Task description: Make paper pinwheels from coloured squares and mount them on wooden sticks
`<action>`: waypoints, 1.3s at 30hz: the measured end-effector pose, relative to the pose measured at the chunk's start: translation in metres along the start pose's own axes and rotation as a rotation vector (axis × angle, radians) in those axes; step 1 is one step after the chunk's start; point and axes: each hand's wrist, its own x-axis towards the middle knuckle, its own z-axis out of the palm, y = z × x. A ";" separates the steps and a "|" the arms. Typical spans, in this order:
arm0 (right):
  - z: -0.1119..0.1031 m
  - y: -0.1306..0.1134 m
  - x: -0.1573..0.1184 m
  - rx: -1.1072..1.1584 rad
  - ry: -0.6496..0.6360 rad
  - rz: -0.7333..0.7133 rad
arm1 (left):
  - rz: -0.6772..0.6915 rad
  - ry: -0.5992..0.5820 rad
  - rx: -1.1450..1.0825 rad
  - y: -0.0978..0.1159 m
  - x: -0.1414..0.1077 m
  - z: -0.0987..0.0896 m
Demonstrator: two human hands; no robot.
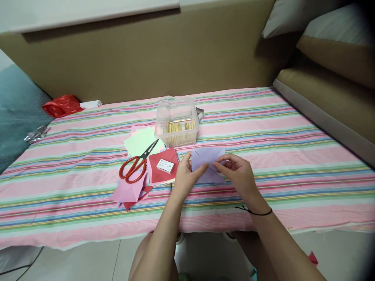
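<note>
A square of purple paper (205, 156) with slits running in from its corners is held up just above the striped cloth. My left hand (189, 171) grips its left side, the thumb lying across the front toward the middle. At the paper's right side, my right hand (236, 169) has thumb and forefinger pinched close to the centre; whether they hold a bit of the paper there is hard to make out. Left of my hands lie orange-handled scissors (134, 166), red paper squares (158, 175) with a small white box (165, 166) on top, and pink paper pieces (129, 191).
Behind the paper stands a clear plastic box (175, 138) of wooden sticks. Pale green sheets (139, 140) lie beside it. A red plastic bag (63, 106) and a silvery packet (37, 134) sit at the far left. Brown cushions (336, 89) border the right.
</note>
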 end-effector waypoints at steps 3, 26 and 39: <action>0.000 0.001 0.000 0.005 -0.014 0.005 | -0.012 -0.010 -0.029 0.000 0.000 0.000; 0.013 0.003 -0.001 0.255 0.075 0.178 | 0.070 0.236 -0.015 -0.005 0.002 0.004; 0.011 0.002 0.002 0.204 0.066 0.198 | 0.021 0.227 -0.072 -0.002 0.002 0.002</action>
